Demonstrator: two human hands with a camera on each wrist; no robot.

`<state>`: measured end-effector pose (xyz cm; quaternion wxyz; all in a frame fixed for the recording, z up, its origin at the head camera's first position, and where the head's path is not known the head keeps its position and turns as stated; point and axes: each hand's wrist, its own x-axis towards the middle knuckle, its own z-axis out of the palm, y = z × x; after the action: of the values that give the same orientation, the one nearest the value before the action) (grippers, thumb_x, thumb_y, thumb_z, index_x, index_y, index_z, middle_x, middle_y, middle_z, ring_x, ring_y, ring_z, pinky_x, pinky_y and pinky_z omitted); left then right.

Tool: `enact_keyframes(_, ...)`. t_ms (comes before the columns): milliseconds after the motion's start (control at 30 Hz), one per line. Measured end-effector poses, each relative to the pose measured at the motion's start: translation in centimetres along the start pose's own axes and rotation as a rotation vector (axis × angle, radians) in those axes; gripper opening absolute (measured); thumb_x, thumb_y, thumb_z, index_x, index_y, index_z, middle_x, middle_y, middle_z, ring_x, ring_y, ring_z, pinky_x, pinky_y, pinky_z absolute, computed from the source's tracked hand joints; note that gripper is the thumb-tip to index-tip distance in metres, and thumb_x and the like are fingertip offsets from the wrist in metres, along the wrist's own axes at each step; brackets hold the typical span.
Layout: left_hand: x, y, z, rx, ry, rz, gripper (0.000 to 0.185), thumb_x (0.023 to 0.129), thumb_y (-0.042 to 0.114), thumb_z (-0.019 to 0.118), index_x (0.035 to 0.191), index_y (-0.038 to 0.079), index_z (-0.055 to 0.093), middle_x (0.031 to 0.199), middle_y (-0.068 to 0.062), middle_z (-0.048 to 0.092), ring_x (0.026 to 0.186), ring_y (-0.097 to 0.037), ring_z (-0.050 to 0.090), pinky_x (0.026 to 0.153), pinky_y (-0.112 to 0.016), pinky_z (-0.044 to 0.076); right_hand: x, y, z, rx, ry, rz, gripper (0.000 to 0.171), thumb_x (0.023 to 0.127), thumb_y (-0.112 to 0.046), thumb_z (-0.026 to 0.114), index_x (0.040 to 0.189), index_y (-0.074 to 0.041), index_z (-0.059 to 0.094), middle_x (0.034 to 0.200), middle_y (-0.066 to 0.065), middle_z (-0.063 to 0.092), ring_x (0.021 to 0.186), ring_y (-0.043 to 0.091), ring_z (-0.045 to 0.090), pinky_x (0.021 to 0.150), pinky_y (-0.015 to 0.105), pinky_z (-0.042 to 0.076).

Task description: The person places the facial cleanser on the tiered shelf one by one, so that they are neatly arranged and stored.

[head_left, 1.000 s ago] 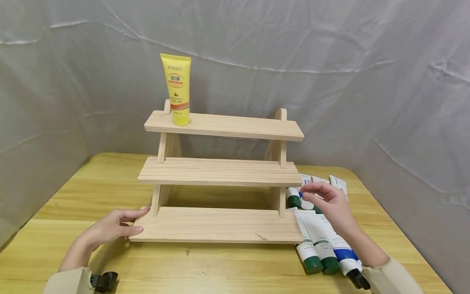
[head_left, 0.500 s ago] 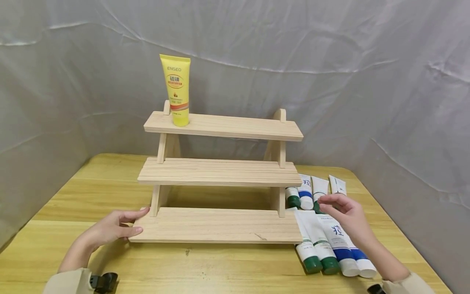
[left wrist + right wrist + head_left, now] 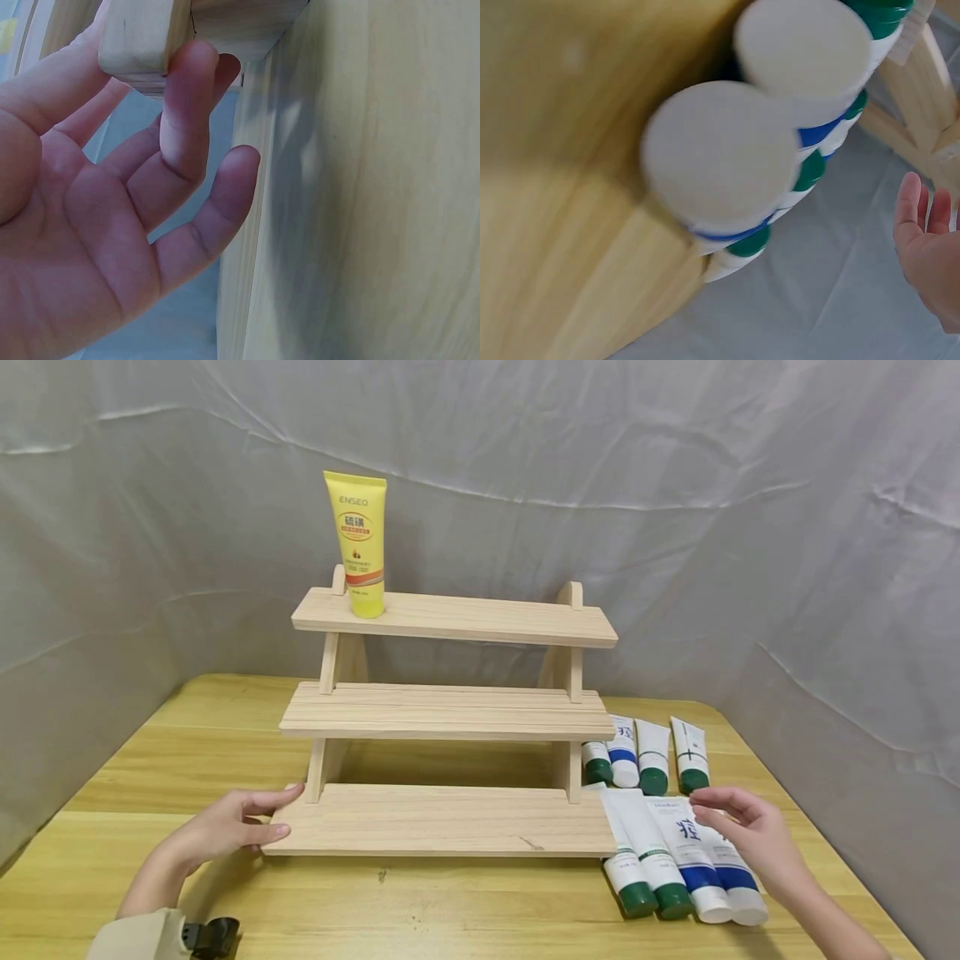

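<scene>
A three-tier wooden display shelf (image 3: 450, 822) stands on the table. My left hand (image 3: 221, 827) holds the left end of its bottom board; in the left wrist view the fingers (image 3: 187, 112) bend round the board's end. On the top tier, at the left, a yellow tube (image 3: 363, 547) stands upright on its cap. My right hand (image 3: 753, 835) hovers with loosely bent fingers over the front row of tubes, holding nothing. Beneath it lie white tubes with blue bands, one a blue-lettered tube (image 3: 686, 852). To their left lies a green-capped tube (image 3: 660, 868).
Behind the front row lies a second row of tubes, among them a green-capped white tube (image 3: 690, 756) and a blue-banded tube (image 3: 622, 752). Grey cloth (image 3: 675, 527) hangs around the back and sides of the wooden table (image 3: 300, 910).
My right hand has moved right and toward me, away from the shelf's right end, uncovering tubes in the back row. My left hand stays on the shelf.
</scene>
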<state>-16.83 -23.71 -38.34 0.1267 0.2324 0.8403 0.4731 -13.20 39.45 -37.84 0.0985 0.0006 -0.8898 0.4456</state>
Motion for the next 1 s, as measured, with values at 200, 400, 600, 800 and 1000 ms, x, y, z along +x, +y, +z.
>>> enact_keyframes(200,-0.1,0.0,-0.1,0.074,0.016,-0.004,0.054,0.087,0.013,0.061,0.130,-0.012,0.041,0.133,-0.034,0.033,0.121,-0.025,0.037,0.079,-0.012,0.039,-1.1,-0.1,-0.5,-0.049,0.008,0.071,0.035,0.088,-0.025,0.063,0.112,0.001,0.060,0.098,-0.013,0.064,0.089,-0.010,0.053,0.072,0.009,0.044)
enact_keyframes(400,0.0,0.0,0.0,-0.007,-0.003,-0.002,0.056,0.088,0.013,0.061,0.131,-0.014,0.038,0.133,-0.037,0.028,0.101,0.017,0.034,0.069,-0.019,0.045,-2.5,-0.7,-1.3,-0.092,0.008,0.129,0.036,0.088,-0.026,0.063,0.108,0.003,0.061,0.092,-0.016,0.063,0.085,-0.014,0.049,0.068,0.009,0.042)
enact_keyframes(600,0.0,0.2,0.1,-0.018,-0.003,-0.012,0.056,0.088,0.013,0.061,0.131,-0.014,0.037,0.134,-0.036,0.028,0.097,0.014,0.037,0.066,-0.021,0.045,-2.7,2.2,-2.2,-0.153,-0.002,0.154,0.039,0.086,-0.033,0.064,0.108,-0.001,0.063,0.096,-0.007,0.065,0.084,-0.014,0.047,0.068,0.014,0.043)
enact_keyframes(800,0.0,0.0,0.0,-0.015,0.002,0.011,0.055,0.088,0.012,0.061,0.131,-0.014,0.037,0.133,-0.037,0.028,0.101,0.018,0.033,0.066,-0.021,0.045,-3.7,0.3,-2.3,-0.222,0.018,0.127,0.035,0.086,-0.020,0.065,0.107,0.008,0.062,0.092,-0.009,0.065,0.080,-0.017,0.044,0.065,0.011,0.043)
enact_keyframes(1000,0.0,0.0,0.0,-0.028,0.003,0.023,0.056,0.088,0.012,0.061,0.131,-0.015,0.036,0.132,-0.040,0.026,0.094,0.011,0.039,0.059,-0.025,0.047,-4.0,-0.2,-2.7,-0.234,-0.037,0.174,0.038,0.085,-0.017,0.066,0.109,0.012,0.059,0.093,-0.002,0.065,0.077,-0.013,0.046,0.064,0.016,0.045)
